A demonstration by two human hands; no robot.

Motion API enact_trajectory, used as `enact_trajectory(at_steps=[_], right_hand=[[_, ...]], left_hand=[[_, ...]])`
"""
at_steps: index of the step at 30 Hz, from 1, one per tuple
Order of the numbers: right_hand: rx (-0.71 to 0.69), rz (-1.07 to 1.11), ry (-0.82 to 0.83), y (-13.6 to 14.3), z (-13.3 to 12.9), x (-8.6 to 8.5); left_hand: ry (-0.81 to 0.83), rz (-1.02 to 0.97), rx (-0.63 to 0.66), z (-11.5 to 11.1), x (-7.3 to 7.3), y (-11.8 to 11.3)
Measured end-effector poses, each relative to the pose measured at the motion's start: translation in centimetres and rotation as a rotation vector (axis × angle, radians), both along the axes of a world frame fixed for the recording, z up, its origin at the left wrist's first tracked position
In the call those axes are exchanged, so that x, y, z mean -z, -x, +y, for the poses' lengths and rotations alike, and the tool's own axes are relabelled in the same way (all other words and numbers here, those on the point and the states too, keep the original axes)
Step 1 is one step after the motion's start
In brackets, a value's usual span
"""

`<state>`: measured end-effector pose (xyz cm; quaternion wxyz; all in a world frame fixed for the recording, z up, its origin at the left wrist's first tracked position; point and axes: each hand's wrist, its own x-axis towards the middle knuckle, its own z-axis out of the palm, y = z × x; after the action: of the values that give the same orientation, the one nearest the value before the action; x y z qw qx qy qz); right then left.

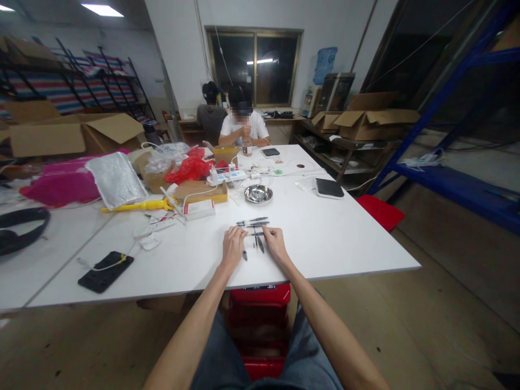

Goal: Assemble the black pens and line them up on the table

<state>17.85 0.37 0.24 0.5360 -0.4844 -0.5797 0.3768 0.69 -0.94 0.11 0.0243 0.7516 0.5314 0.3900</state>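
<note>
Head view looked down past grey-clad knees and a red crate [260,303] under the edge of a white table [345,238]. Both forearms reached forward onto the tabletop. The left hand [233,246] and the right hand [275,242] lay close together, fingers curled, each pinching one end of a thin dark pen part [255,234] held level between them, just above the table. Below that piece, between the two hands, a few short dark pen pieces [258,245] lay loose on the surface; another small one sat just beside the left hand. Just beyond the knuckles a small row of pens [252,222] lay side by side.

Off to the left, a black phone [106,271] with a pale cable rested near the table's front edge. Farther on stood a round metal bowl [258,193], with a black tablet-like pad [329,188] to its right and a white power strip [227,177] to its left. At the far end another person in a white shirt [244,125] sat facing this way, hands raised around a small bottle.
</note>
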Motion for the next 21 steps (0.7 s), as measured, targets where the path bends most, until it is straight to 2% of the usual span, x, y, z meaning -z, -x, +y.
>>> enact_trajectory(at_steps=[8,12,21], right_hand=[[0.045,0.004,0.005,-0.12,0.30,0.28],[-0.001,0.029,-0.041,-0.17,0.39,0.04],[0.030,0.003,-0.009,0.23,0.12,0.08]], left_hand=[[0.002,-0.011,0.013,-0.13,-0.33,-0.36],[0.014,-0.029,0.005,0.01,-0.20,-0.10],[0.005,-0.156,-0.028,0.08,-0.28,0.08]])
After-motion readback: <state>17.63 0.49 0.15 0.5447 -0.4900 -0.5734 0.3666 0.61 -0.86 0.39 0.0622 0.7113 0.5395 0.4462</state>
